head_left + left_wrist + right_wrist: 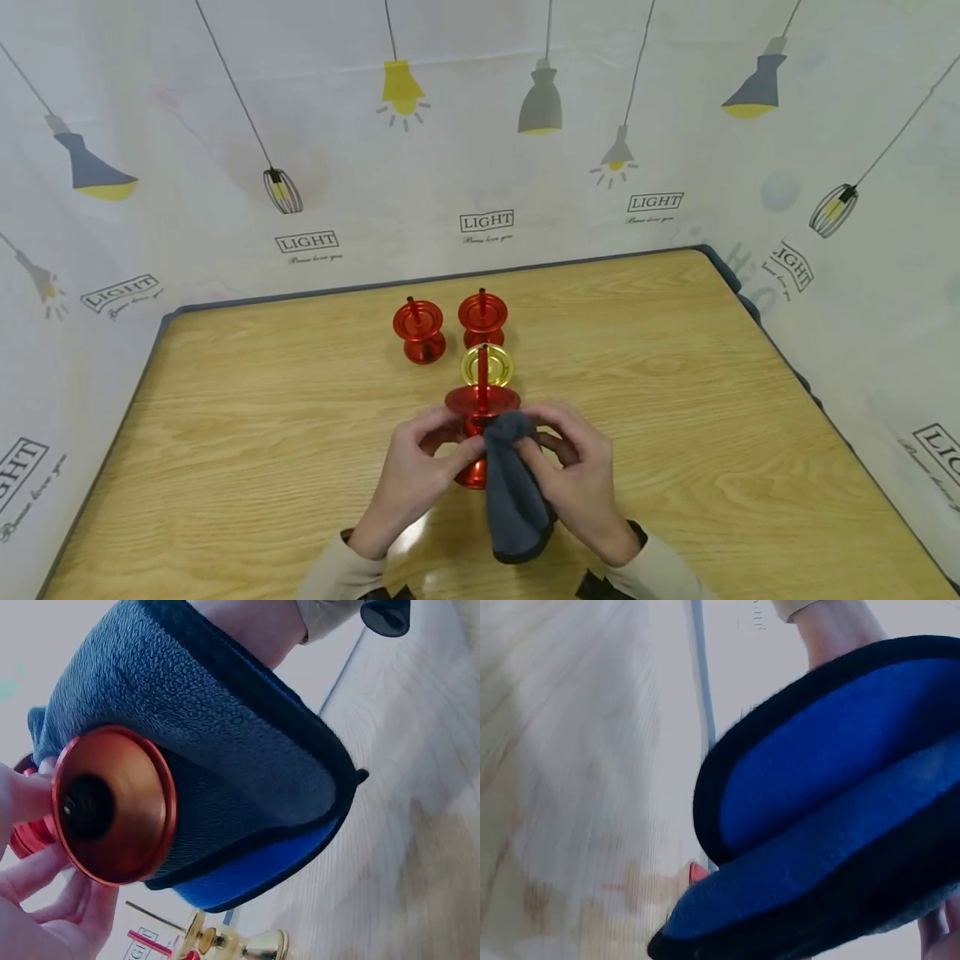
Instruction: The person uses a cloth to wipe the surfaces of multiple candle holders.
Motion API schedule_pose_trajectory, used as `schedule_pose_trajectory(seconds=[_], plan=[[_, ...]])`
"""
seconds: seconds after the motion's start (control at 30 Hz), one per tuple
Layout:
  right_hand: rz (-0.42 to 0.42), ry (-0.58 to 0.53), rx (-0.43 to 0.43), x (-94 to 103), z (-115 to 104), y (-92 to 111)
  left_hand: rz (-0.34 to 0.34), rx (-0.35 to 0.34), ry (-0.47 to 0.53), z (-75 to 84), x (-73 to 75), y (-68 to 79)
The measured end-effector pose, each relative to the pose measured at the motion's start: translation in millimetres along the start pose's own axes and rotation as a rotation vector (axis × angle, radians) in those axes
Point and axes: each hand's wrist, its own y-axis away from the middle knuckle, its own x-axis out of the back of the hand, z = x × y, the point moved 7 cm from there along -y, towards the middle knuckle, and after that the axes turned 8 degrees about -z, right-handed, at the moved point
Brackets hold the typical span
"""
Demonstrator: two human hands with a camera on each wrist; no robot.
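My left hand (420,467) grips a red metal candle holder (467,404) by its stem, over the near middle of the table. The holder stands upright, with a spike rising from its dish; its hollow base (135,825) faces the camera in the left wrist view. With thumb and fingers, my right hand (583,475) pinches a grey-blue cloth (513,504) against the holder's right side, at the stem below the dish. The cloth hangs down in a fold, showing a bright blue inner side (817,757) and a black edge. It hides part of the stem and base.
Just beyond the held piece stands a gold candle holder (469,367), partly covered by it. Two more red candle holders, one on the left (418,323) and one on the right (483,314), stand farther back. A lamp-patterned curtain (585,208) surrounds the wooden table (247,433).
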Motion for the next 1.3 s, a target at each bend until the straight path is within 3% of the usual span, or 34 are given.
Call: schedule_pose_trajectory(seconds=[0.13, 0.23, 0.37, 0.57, 0.73, 0.9, 1.03, 1.17, 1.3], plan=[[-0.029, -0.106, -0.048, -0.7, 3.8, -1.0, -0.065, -0.033, 0.177, -2.8, 1.8, 1.6], [-0.044, -0.173, -0.109, -1.1, 8.2, -2.1, -0.083, -0.066, 0.244, -3.6, 2.0, 2.7], [-0.002, -0.141, -0.146, 0.8, 9.9, -0.7, -0.061, -0.113, 0.170, -0.9, 0.1, 3.1], [0.049, 0.035, 0.009, -0.1, -4.3, 3.8, 0.006, -0.046, 0.016, 0.2, -1.7, 1.2], [0.022, 0.042, 0.032, -3.5, -6.7, 4.9, -0.001, -0.021, 0.077, -1.7, 3.2, -0.2], [-0.009, -0.095, -0.074, -2.3, 1.9, 4.7, -0.088, -0.019, 0.235, -6.0, 3.8, 1.9], [-0.028, -0.183, -0.135, -1.7, 7.1, 3.1, -0.139, 0.003, 0.299, -9.2, 1.7, 3.7], [0.006, -0.147, -0.133, -0.4, 6.3, 2.8, -0.122, -0.041, 0.240, -6.2, -0.3, 3.2], [0.031, -0.055, -0.057, -1.4, -0.9, 3.3, -0.075, -0.064, 0.116, -1.2, -0.8, 1.9]])
